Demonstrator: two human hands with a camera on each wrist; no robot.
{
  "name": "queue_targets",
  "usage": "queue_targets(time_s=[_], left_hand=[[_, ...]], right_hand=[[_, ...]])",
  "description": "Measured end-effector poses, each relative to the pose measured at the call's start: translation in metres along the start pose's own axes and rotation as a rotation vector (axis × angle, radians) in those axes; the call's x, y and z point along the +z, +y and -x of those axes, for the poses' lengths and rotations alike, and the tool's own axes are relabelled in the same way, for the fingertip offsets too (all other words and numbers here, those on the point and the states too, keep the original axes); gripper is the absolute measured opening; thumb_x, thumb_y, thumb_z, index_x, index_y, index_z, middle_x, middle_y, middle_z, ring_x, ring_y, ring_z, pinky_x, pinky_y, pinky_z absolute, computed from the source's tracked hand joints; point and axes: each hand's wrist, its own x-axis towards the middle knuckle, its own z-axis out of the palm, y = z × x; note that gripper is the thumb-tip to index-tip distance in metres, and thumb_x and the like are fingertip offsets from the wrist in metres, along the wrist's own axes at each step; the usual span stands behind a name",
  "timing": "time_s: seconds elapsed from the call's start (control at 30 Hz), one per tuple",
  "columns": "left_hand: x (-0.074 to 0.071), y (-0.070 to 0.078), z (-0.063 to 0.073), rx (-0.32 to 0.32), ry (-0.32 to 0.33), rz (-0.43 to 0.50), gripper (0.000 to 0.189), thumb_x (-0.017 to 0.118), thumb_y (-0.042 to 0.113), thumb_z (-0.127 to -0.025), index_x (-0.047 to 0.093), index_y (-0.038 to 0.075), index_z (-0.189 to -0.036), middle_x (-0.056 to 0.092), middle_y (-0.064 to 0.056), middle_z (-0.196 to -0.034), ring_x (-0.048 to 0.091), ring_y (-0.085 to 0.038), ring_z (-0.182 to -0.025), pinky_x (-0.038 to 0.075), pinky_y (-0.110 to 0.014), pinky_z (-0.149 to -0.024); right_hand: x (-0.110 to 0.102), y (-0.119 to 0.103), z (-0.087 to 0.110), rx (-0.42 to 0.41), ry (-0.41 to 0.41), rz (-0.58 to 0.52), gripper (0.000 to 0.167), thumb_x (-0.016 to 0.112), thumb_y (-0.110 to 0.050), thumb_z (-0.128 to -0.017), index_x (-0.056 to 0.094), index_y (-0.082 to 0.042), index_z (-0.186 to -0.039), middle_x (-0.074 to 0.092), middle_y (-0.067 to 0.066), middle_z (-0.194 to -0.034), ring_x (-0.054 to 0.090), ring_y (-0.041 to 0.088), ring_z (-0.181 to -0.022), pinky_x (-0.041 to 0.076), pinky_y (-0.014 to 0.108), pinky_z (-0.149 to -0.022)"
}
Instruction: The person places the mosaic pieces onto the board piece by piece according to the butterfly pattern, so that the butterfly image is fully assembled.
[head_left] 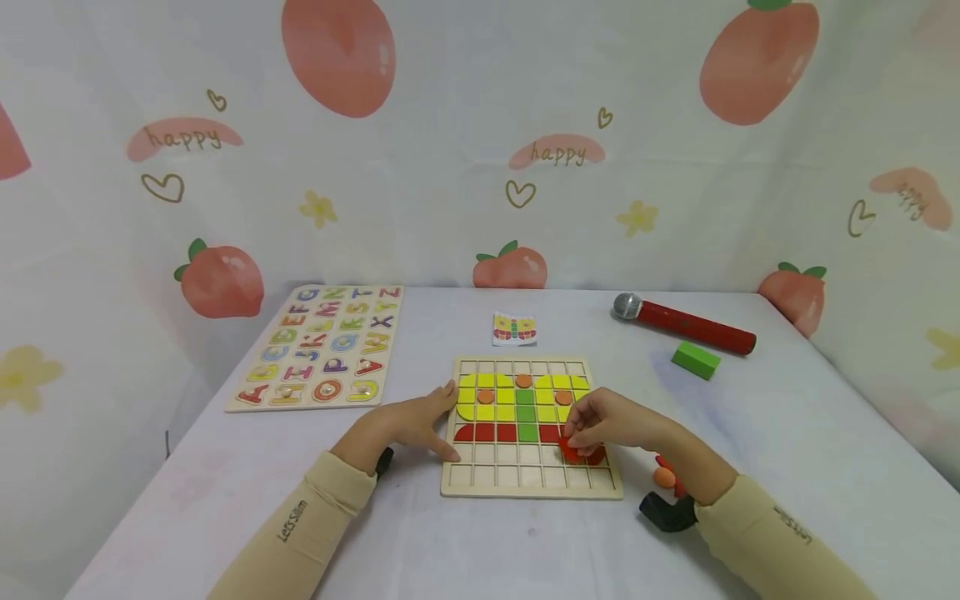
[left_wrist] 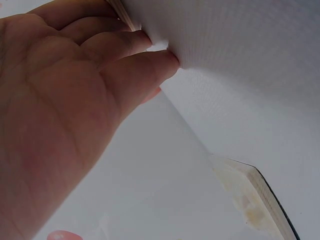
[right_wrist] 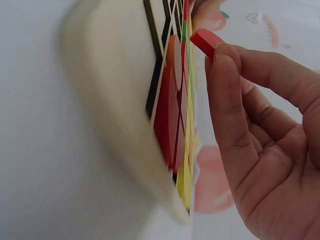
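A wooden grid board (head_left: 510, 477) lies on the table, with yellow, red, green and orange pieces set in its cells as a butterfly-like pattern. My left hand (head_left: 408, 422) rests at the board's left edge, fingers spread; its fingertips (left_wrist: 170, 59) meet the white table surface. Over the board's lower right part, my right hand (head_left: 617, 418) pinches a red piece (right_wrist: 206, 41) between thumb and fingertips. The piece is held apart from the board in the right wrist view. A dark red piece (head_left: 597, 456) lies on the board just beside it.
Beyond the board lies a small picture card (head_left: 514, 329) with a similar pattern. An alphabet puzzle board (head_left: 307, 350) is at left. A red microphone (head_left: 690, 325) and a green block (head_left: 696, 360) lie at right. An orange disc (head_left: 663, 477) and red pieces sit near the right forearm.
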Motion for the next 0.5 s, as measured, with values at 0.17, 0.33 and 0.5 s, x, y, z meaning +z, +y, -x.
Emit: queue_targets(time_s=[0.17,0.33,0.5], left_hand=[[0.001,0.0,-0.002,-0.01,-0.001,-0.01,0.106,0.079,0.042,-0.07,0.017,0.01,-0.15,0.006,-0.004,-0.159,0.007,-0.023,-0.146,0.016,-0.043,-0.118],[0.002,-0.001,-0.003,-0.009,-0.004,-0.013,0.106,0.079,0.042,-0.07,0.016,0.011,-0.15,0.006,-0.003,-0.159,0.007,-0.022,-0.146,0.016,-0.043,-0.118],[0.001,-0.001,-0.001,-0.016,-0.005,-0.009,0.107,0.079,0.042,-0.07,0.015,0.011,-0.15,0.006,-0.003,-0.159,0.006,-0.022,-0.146,0.015,-0.043,-0.118]], right_hand=[[0.005,-0.004,-0.015,-0.015,-0.007,0.005,0.013,0.07,-0.01,-0.082,0.064,0.001,-0.088,0.064,0.003,-0.077,0.058,0.012,-0.064,0.055,0.023,-0.065],[0.01,-0.005,-0.021,0.001,-0.011,0.023,0.013,0.071,-0.011,-0.081,0.064,-0.001,-0.087,0.063,0.002,-0.077,0.055,0.012,-0.063,0.053,0.022,-0.062],[0.012,-0.006,-0.023,-0.009,-0.006,0.098,0.014,0.074,-0.012,-0.079,0.065,-0.002,-0.084,0.061,0.001,-0.073,0.052,0.012,-0.063,0.048,0.021,-0.061]])
